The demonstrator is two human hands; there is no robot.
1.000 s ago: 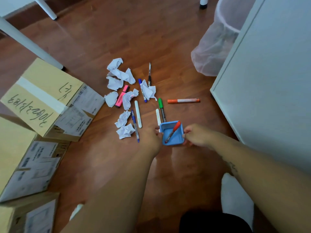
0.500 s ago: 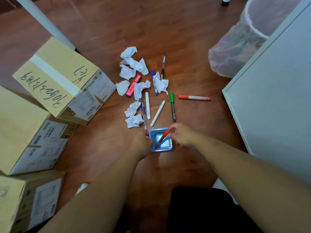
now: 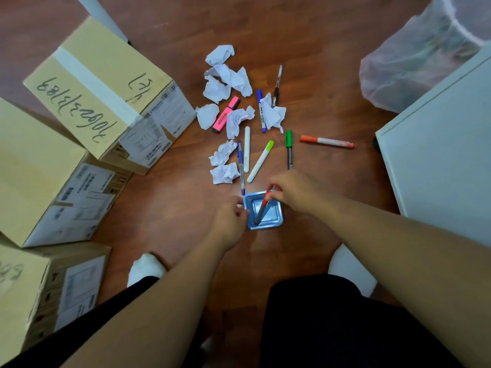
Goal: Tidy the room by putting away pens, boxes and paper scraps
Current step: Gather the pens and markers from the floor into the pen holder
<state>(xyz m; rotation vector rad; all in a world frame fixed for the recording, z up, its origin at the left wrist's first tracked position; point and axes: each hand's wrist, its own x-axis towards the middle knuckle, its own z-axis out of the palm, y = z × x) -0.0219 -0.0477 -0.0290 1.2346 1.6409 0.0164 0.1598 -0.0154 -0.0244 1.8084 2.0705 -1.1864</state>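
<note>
A small blue square holder [image 3: 276, 223] stands on the wooden floor with a red-capped pen [image 3: 263, 207] leaning inside it. My left hand [image 3: 229, 221] pinches the holder's left rim. My right hand [image 3: 297, 193] rests at its upper right corner, fingertips at the red pen's cap. Beyond lie several pens: a green one [image 3: 288, 148], an orange marker [image 3: 327, 142], a white highlighter with lime tip [image 3: 260, 161], a white stick pen [image 3: 247, 148], blue pens [image 3: 240, 166] [image 3: 261, 110], a pink highlighter [image 3: 225, 114] and a black pen [image 3: 277, 85]. Crumpled paper scraps [image 3: 225, 75] lie among them.
Three cardboard boxes [image 3: 101, 88] [image 3: 39, 179] [image 3: 32, 293] crowd the left side. A bin with a translucent bag [image 3: 414, 57] stands at the top right. A white cabinet [image 3: 446, 155] fills the right. My legs and white socks [image 3: 144, 269] are at the bottom.
The view has tilted downward and closer. The holder stays between my hands, and my right hand has shifted from its right rim to the red pen's cap.
</note>
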